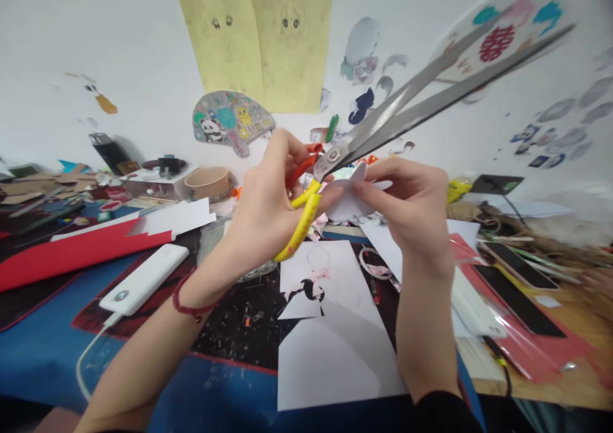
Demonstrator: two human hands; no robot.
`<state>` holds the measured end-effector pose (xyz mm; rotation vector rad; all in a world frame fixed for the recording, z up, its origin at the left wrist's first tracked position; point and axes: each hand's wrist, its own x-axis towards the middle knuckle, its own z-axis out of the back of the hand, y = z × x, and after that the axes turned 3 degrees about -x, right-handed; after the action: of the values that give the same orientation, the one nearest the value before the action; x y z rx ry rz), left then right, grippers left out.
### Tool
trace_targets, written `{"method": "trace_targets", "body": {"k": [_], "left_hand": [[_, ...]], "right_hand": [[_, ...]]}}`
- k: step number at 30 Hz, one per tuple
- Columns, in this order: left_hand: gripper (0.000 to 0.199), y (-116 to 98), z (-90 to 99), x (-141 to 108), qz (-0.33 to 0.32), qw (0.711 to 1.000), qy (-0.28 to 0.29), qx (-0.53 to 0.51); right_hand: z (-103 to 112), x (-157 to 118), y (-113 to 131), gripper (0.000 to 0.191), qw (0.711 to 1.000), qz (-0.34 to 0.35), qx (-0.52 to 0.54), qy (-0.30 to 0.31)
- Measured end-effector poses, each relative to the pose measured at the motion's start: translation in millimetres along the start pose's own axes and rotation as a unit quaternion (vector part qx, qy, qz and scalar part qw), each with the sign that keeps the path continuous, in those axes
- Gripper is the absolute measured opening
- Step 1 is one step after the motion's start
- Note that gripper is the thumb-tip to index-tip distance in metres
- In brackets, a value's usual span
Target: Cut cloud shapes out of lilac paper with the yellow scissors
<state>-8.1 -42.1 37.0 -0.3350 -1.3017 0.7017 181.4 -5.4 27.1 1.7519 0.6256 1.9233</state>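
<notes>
My left hand point(272, 197) is closed around the handles of a pair of scissors point(334, 155), one loop yellow and the other orange-red. Their long metal blades point up to the right and stand slightly apart. A small white paper cutout point(352, 200) is pinched between the thumb and fingers of my right hand point(407, 200). My left thumb tip also reaches the paper's edge. Below both hands lies a white sheet point(335, 363) with faint pencil lines. A small black-and-white paper figure point(312, 290) rests on it.
To the left are a white power bank point(143, 280) with a cable, a red sheet point(90, 251) and a tape roll point(207, 182). Dark phones point(520, 299) lie on the right amid clutter. A decorated fan point(232, 123) and yellow drawings point(253, 37) are against the wall.
</notes>
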Motion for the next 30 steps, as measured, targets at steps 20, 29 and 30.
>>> {"method": "trace_targets", "body": {"k": [20,29,30], "left_hand": [[0.041,-12.8,7.1,-0.1,-0.011,0.999,-0.010,-0.028],[0.041,-8.6,8.7,0.1,0.026,0.997,0.008,-0.066],[0.041,-7.2,8.1,0.4,0.035,0.997,0.015,-0.071]], "right_hand": [[-5.2,-4.8,4.3,0.008,0.998,-0.013,0.062,0.027],[-4.2,-4.3,2.3,0.010,0.999,-0.007,0.032,0.026],[-4.2,-4.7,2.3,0.011,0.999,-0.005,0.035,0.029]]}}
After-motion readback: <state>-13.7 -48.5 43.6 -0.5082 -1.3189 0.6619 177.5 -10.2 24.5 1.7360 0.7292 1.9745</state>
